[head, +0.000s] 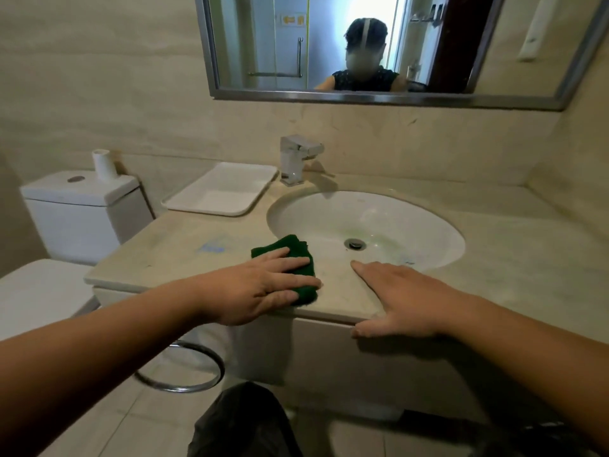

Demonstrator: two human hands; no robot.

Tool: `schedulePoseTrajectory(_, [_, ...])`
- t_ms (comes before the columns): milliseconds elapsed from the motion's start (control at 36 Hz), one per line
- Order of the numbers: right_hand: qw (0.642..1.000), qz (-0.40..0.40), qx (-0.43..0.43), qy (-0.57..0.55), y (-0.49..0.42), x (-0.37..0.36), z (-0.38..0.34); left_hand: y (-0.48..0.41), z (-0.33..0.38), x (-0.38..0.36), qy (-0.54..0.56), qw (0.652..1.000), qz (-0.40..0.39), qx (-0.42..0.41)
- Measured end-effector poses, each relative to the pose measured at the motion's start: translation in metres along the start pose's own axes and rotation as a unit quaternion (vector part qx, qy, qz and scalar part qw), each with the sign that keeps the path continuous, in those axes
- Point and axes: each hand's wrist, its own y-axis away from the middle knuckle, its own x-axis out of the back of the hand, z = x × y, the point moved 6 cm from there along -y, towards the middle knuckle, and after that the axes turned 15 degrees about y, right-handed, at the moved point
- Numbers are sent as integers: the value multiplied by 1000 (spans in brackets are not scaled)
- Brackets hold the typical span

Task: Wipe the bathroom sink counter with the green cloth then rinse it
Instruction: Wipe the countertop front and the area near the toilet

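Observation:
A folded dark green cloth (296, 249) lies on the beige stone counter (171, 249), at the front edge just left of the white oval basin (395, 219). My left hand (263, 285) presses flat on the cloth, fingers spread over it and pointing right. My right hand (398, 298) rests flat on the counter's front edge below the basin, fingers extended, holding nothing. A chrome faucet (296, 159) stands behind the basin; no water is running. The drain (355, 244) sits in the basin's middle.
A white rectangular tray (220, 189) sits on the counter's back left. A toilet cistern (82, 206) with a paper roll core stands further left. A mirror (362, 44) hangs above. A chrome towel ring (184, 367) hangs below the counter's front.

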Motion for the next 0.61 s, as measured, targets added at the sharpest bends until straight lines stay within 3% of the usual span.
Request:
schedulePoseTrajectory(83, [1000,9,-3,-5,-2,-3,2,-25,3,3,-8,1000,13,7])
schedulePoseTrajectory(222, [1000,-3,7,-17,-1,0,6,-64,8,19,-27,994,99,25])
schedulePoseTrajectory(333, [1000,-20,6,-16,2,7,23,-65,32,35,17,983,178,-48])
schedulePoseTrajectory(389, [999,-31,7,-14,3,9,34,-57,52,29,14,983,145,-114])
schedulePoseTrajectory(500, [998,-58,23,1,5,5,50,-53,62,-11,-6,989,-57,-140])
schedulePoseTrajectory(611, [997,-76,23,-18,5,-6,62,-69,55,-14,-37,988,-94,-120])
